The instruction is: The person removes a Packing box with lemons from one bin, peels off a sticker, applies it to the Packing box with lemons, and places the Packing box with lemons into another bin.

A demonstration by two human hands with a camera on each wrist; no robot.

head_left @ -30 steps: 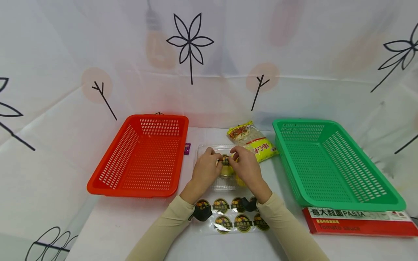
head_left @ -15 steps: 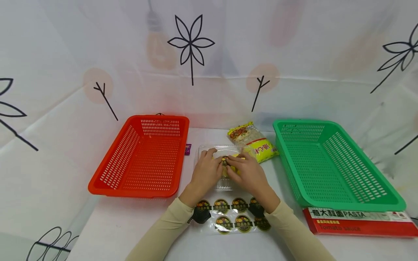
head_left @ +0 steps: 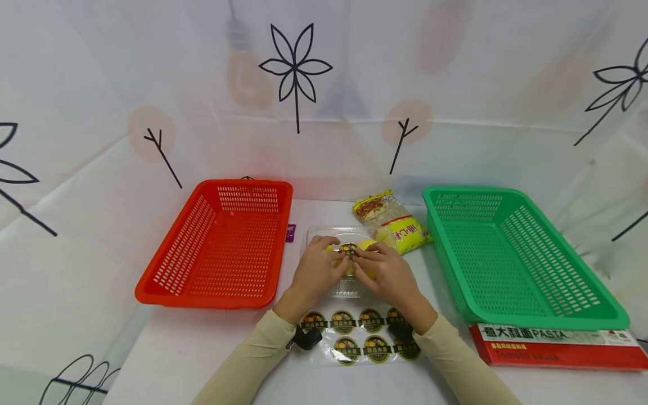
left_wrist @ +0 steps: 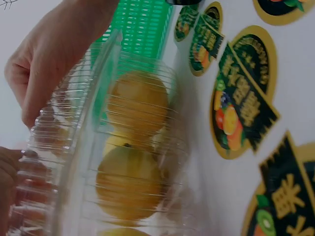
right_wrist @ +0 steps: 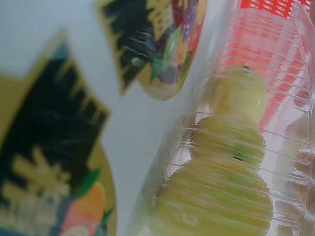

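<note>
A clear plastic clamshell box [head_left: 348,289], its lid down, lies on the white table with yellow round fruit inside. In the left wrist view the fruit [left_wrist: 129,182] shows through the ribbed wall; in the right wrist view, greenish-yellow fruit [right_wrist: 216,199] does. A round black-and-gold sticker [head_left: 348,249] lies on the lid. My left hand [head_left: 315,271] touches the sticker's left side with its fingertips, thumb close to the near edge. From the right, my right hand [head_left: 390,275] presses fingertips on its other side. Both hands cover parts of the lid.
A sheet of round stickers [head_left: 361,337] lies in front of the box. A red basket [head_left: 210,299] stands left, a green basket [head_left: 536,322] right, with a red pasta box [head_left: 557,351] before it. Behind are a yellow food bag [head_left: 405,233] and a small purple packet [head_left: 291,232].
The right hand has lowered and turned, its fingers now laid more over the sticker. The left hand has shifted slightly nearer. Both stay at the lid.
</note>
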